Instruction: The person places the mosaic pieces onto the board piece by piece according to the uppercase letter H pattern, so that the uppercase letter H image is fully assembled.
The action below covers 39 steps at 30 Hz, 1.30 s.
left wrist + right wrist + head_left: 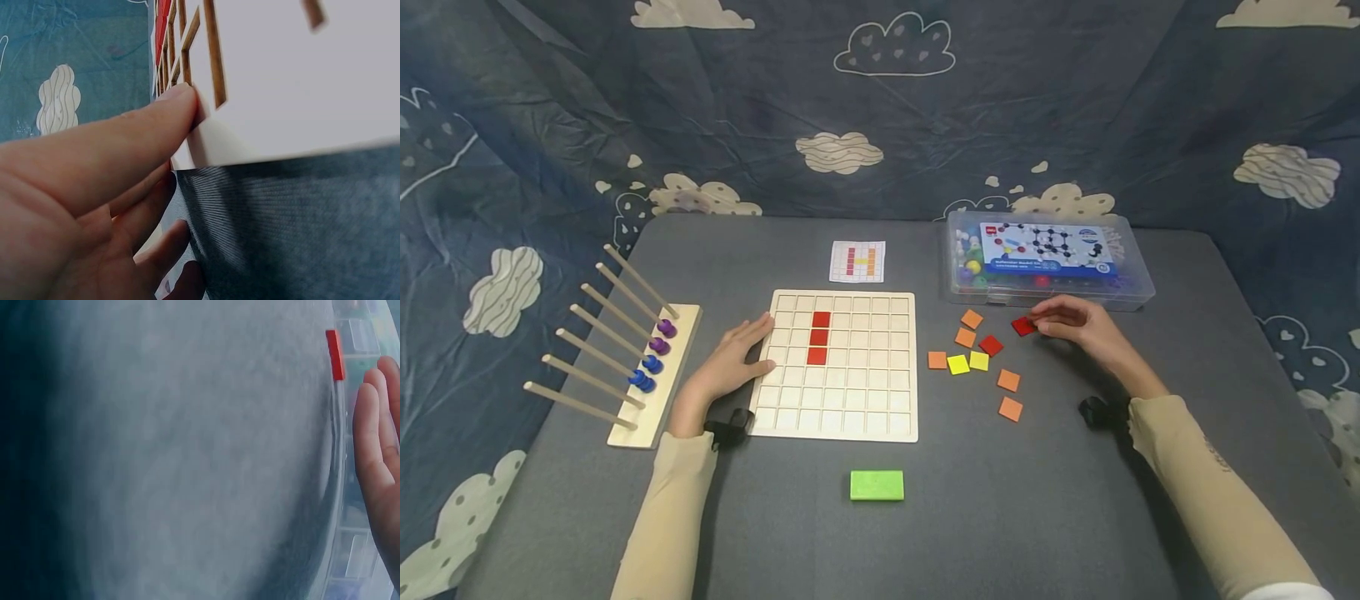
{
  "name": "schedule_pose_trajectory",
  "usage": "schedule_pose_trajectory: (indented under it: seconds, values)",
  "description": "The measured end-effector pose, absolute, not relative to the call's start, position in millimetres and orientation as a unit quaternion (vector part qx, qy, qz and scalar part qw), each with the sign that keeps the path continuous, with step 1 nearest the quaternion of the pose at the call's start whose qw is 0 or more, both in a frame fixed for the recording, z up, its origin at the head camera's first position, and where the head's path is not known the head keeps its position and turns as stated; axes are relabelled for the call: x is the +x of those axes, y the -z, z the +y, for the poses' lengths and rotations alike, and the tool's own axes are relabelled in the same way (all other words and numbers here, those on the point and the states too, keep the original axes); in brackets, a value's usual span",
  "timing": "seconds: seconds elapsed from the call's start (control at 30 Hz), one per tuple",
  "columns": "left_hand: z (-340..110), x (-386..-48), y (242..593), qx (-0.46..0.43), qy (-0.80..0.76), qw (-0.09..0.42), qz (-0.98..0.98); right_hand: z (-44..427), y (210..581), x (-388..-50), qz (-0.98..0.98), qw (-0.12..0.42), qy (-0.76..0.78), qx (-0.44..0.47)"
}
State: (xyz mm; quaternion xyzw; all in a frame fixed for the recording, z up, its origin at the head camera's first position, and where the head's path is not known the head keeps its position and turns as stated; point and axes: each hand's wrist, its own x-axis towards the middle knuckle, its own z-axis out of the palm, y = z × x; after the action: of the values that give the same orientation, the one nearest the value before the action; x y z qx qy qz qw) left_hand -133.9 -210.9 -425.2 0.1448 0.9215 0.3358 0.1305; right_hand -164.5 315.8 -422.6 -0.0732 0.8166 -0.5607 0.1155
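Note:
My left hand (730, 363) rests at the left edge of a wooden grid board (857, 422), its thumb (169, 119) touching the board's rim and its other fingers extended. Three red square tiles (818, 337) sit in one column of the board. My right hand (1078, 327) hovers just over the table, its fingertips beside a loose red tile (1022, 327). In the right wrist view a gap shows between the fingers and that red tile (335, 355). Another red tile (991, 346), orange tiles (1008, 380) and yellow tiles (958, 365) lie right of the board.
A pattern card (857, 262) lies behind the board. At the back right is a clear plastic box (1045, 287) of coloured parts. A wooden peg stand (658, 379) with beads stands at the left. A green block (877, 486) lies in front of the board.

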Motion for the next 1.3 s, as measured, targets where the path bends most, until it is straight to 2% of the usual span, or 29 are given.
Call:
schedule_pose_trajectory:
  seconds: [0.27, 0.6, 0.8, 1.1, 1.3]
  values:
    - [-211.0, -134.5, 426.6, 0.147, -0.336, 0.127, 0.922, 315.6, 421.4, -165.9, 0.859, 0.116, 0.494, -0.064]
    - [-211.7, -134.7, 427.8, 0.144, -0.335, 0.127, 0.922, 305.2, 422.4, -170.6, 0.891, 0.143, 0.425, -0.074]
    - [-211.5, -134.6, 428.1, 0.146, -0.337, 0.127, 0.922, 299.9, 423.9, -172.1, 0.91, 0.136, 0.383, -0.081]
    - [-210.8, -134.3, 427.5, 0.146, -0.34, 0.123, 0.921, 296.5, 422.7, -170.5, 0.912, 0.125, 0.378, -0.1]
    - [-211.4, -134.8, 428.5, 0.146, -0.337, 0.126, 0.921, 298.4, 420.6, -171.1, 0.907, 0.149, 0.383, -0.096]
